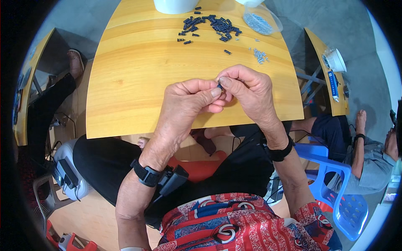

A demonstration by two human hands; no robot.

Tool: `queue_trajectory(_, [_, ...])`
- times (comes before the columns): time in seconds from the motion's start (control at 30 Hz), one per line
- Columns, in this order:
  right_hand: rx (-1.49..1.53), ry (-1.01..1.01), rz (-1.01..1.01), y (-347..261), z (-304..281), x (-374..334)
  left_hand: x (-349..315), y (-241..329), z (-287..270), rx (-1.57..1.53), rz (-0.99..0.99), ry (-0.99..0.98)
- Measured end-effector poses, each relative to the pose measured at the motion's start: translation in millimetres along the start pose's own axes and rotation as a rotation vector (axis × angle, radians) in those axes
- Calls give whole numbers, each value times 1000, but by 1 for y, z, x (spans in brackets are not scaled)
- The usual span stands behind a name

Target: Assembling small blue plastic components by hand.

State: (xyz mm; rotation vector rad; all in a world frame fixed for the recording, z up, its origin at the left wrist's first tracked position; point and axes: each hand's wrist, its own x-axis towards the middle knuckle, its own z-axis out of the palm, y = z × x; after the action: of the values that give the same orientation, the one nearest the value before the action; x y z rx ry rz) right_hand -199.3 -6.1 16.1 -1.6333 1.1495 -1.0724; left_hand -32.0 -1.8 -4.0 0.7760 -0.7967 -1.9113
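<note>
Over the near half of the wooden table [125, 83], my two hands meet fingertip to fingertip. My left hand [186, 100] is closed, pinching a small black plastic piece [220, 86] between thumb and fingers. At the upper end of that piece, the thumb and forefinger of my right hand [251, 90] are pressed together; whatever they grip is too small and covered to name. Farther back lies a loose pile of short black cylindrical pieces [222, 26], with one stray piece [227, 52] nearer me. To its right is a scatter of tiny silvery metal parts [260, 55].
A clear plastic tub [272, 25] of small metal parts stands at the far right, and a white container [176, 5] at the far edge. Beside me on the right is a blue plastic chair [331, 167]. Other people sit at side tables [331, 83] with their legs showing.
</note>
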Motion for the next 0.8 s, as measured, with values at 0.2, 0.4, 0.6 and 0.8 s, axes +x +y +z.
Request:
queue_trajectory(0.2, [61,4,34,-2,-2,-1,-1,2,4,19,-12,28])
queue_trajectory(0.4, [31,23,34,-2,-2,-1,1,2,4,46,-24,22])
queue_trajectory(0.6, [54,25,11,2,-3,-2,1,2,4,47,-10,22])
queue_trajectory(0.8, [27,36,14,2,-2,-2,2,4,5,43,-15,35])
